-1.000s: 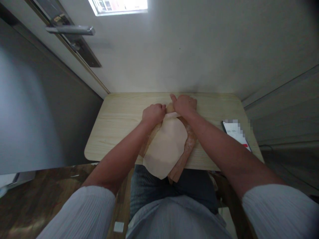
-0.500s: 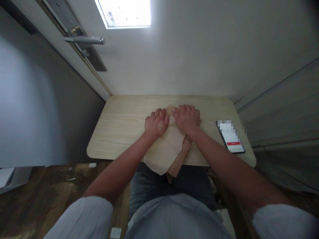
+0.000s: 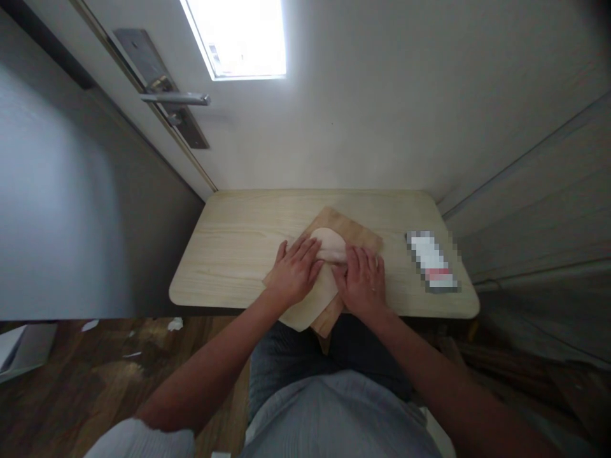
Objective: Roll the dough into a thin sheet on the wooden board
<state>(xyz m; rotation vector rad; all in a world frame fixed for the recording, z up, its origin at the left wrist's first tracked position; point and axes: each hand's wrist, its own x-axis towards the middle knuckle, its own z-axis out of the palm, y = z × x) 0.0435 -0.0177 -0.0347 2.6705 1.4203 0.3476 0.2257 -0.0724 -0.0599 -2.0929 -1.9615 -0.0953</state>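
A pale cream sheet (image 3: pixel 312 305), which could be paper or thin leather, lies at the table's front edge with its lower corner hanging over. Its rounded far part (image 3: pixel 329 240) shows a raised fold running between my hands. Beneath it is a brown sheet (image 3: pixel 341 222), turned at an angle, its near corner also past the edge. My left hand (image 3: pixel 294 270) rests on the left end of the fold, fingers stretched forward, thumb apart. On the right end, my right hand (image 3: pixel 363 277) lies with fingers extended over the sheet and thumb toward the fold. Both palms hide parts of the sheets.
A phone (image 3: pixel 432 262), partly pixelated, lies on the right of the light wooden table (image 3: pixel 224 248). Behind the table stands a white door with a metal handle (image 3: pixel 179 98) and a bright window (image 3: pixel 238 38). Paper scraps (image 3: pixel 175 324) litter the floor at left.
Both hands have drawn back toward my body and slightly apart. The far part of the cream sheet and the brown sheet under it now show. The camera view has tilted slightly.
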